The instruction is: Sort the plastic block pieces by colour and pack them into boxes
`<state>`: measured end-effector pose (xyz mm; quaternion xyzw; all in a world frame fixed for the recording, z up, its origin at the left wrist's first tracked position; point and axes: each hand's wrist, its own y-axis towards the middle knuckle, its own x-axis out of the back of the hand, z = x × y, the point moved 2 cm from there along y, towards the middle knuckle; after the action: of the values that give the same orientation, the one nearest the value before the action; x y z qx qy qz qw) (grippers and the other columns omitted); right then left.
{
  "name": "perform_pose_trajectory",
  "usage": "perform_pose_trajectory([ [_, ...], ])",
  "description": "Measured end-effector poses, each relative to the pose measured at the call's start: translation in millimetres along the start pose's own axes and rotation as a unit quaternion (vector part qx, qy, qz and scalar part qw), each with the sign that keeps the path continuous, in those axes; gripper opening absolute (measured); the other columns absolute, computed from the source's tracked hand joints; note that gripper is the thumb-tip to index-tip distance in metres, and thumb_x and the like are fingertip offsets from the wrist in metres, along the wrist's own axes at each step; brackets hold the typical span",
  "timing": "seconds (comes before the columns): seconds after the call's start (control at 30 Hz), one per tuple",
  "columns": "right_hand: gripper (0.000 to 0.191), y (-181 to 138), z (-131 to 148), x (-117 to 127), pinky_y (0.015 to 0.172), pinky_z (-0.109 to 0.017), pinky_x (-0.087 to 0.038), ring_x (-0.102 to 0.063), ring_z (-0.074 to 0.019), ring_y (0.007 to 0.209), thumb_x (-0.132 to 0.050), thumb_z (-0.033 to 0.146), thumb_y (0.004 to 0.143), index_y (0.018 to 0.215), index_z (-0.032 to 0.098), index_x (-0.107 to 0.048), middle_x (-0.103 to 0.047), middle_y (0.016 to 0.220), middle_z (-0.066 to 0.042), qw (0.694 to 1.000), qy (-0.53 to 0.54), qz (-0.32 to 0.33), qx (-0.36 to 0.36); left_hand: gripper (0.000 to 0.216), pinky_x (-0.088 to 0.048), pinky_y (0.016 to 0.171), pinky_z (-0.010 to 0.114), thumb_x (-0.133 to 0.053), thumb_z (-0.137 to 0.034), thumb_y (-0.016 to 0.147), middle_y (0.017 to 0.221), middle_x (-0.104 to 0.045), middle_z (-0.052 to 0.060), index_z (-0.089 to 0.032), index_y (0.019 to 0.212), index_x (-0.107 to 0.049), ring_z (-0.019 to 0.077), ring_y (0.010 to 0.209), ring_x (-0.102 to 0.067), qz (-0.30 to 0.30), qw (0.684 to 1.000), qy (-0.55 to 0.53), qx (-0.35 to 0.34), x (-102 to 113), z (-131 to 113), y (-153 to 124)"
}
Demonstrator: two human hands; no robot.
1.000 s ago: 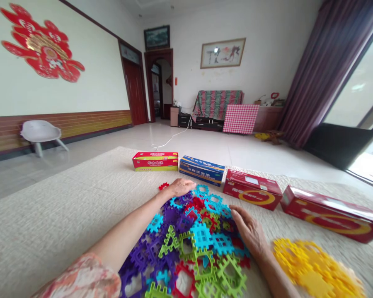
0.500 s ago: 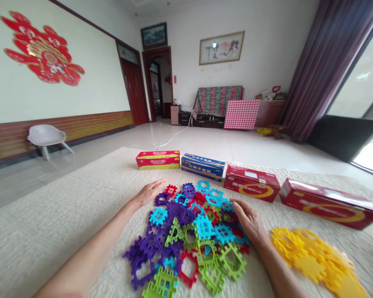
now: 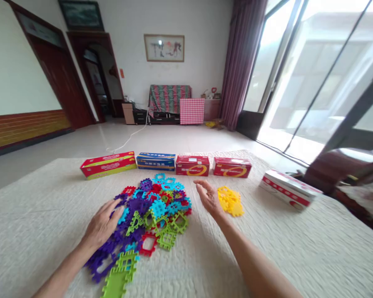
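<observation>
Purple, cyan, green and red pieces (image 3: 158, 209) lie heaped left of centre, and now the left hand (image 3: 104, 221) is over them, half-open, grip unclear, while the right hand (image 3: 209, 196), open and empty, has slid off toward yellow pieces (image 3: 234, 203).

This is a home, by the look of it a living room: a framed picture (image 3: 164, 48) hangs on the white wall (image 3: 205, 54), a long purple curtain (image 3: 240, 62) stands beside tall glass panels (image 3: 323, 82), a patterned cloth (image 3: 169, 97) drapes over a low black cabinet (image 3: 164, 120), and a quilted cover (image 3: 211, 269) lies in front.
</observation>
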<state>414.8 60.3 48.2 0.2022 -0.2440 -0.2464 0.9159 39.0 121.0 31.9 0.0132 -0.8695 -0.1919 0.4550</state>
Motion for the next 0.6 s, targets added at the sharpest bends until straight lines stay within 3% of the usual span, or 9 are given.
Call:
perform_pose_trajectory([
  [0.07, 0.027, -7, -6, 38, 0.090, -0.033, -0.046, -0.064, -0.0198, 0.097, -0.047, 0.037, 0.080, 0.093, 0.024, -0.067, -0.071, 0.100, -0.003, 1.000, -0.016, -0.013, 0.005, 0.048, -0.036, 0.110, 0.040, -0.042, -0.049, 0.081, 0.126, -0.060, 0.008, -0.019, 0.113, -0.062, 0.0265, 0.122, -0.052, -0.046, 0.996, 0.010, -0.076, -5, -39, 11],
  [0.17, 0.026, -16, -28, 96, 0.094, -0.036, -0.044, -0.062, -0.0212, 0.102, -0.047, 0.033, 0.076, 0.091, 0.023, -0.066, -0.070, 0.103, -0.004, 0.998, -0.041, -0.046, -0.012, 0.040, -0.039, 0.107, 0.037, -0.044, -0.041, 0.082, 0.124, -0.061, 0.007, -0.020, 0.110, -0.064, 0.0243, 0.118, -0.055, -0.014, 0.990, -0.038, -0.134, -33, -121, 12],
  [0.27, 0.033, -24, -61, 136, 0.091, -0.040, -0.045, -0.062, -0.0247, 0.101, -0.046, 0.037, 0.075, 0.094, 0.019, -0.066, -0.070, 0.104, -0.009, 0.992, -0.072, -0.092, -0.055, 0.035, -0.041, 0.105, 0.033, -0.047, -0.030, 0.082, 0.121, -0.062, 0.006, -0.020, 0.110, -0.065, 0.0215, 0.115, -0.056, 0.052, 0.969, -0.106, -0.219, -86, -214, -1],
  [0.37, 0.041, -30, -87, 150, 0.087, -0.040, -0.047, -0.063, -0.0252, 0.097, -0.044, 0.042, 0.078, 0.102, 0.016, -0.065, -0.069, 0.105, -0.012, 0.985, -0.102, -0.106, -0.088, 0.042, -0.042, 0.103, 0.037, -0.056, -0.032, 0.078, 0.120, -0.062, 0.009, -0.020, 0.118, -0.061, 0.0240, 0.115, -0.054, 0.089, 0.951, -0.129, -0.267, -143, -282, -11],
  [0.47, 0.043, -29, -101, 147, 0.084, -0.040, -0.048, -0.064, -0.0240, 0.093, -0.042, 0.040, 0.081, 0.110, 0.016, -0.062, -0.068, 0.107, -0.012, 0.984, -0.132, -0.073, -0.097, 0.053, -0.039, 0.103, 0.047, -0.059, -0.047, 0.076, 0.126, -0.056, 0.014, -0.020, 0.123, -0.058, 0.0314, 0.121, -0.047, 0.097, 0.967, -0.109, -0.209, -188, -309, -9],
  [0.6, 0.037, -20, -106, 138, 0.092, -0.040, -0.043, -0.060, -0.0234, 0.103, -0.043, 0.026, 0.078, 0.107, 0.020, -0.065, -0.068, 0.111, -0.008, 0.984, -0.164, 0.005, -0.069, 0.062, -0.028, 0.105, 0.058, -0.056, -0.054, 0.077, 0.140, -0.044, 0.015, -0.022, 0.130, -0.052, 0.0392, 0.131, -0.033, 0.124, 0.970, -0.072, -0.196, -222, -316, -4],
])
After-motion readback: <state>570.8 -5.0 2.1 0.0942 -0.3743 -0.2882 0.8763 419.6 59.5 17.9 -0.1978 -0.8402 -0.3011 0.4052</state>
